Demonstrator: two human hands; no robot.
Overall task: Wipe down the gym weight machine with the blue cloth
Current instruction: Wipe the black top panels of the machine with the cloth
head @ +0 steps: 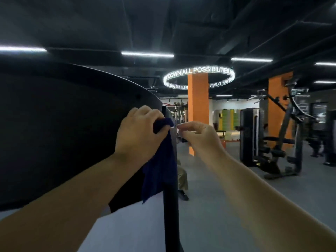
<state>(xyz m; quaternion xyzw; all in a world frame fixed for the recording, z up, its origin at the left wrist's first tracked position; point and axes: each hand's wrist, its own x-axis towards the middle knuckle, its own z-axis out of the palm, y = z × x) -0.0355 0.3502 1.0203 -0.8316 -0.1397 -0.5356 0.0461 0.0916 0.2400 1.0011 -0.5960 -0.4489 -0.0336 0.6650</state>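
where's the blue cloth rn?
Head view, centre: the blue cloth hangs from the left hand, gripped at the edge of the machine panel beside the upright post, right hand just to its right.
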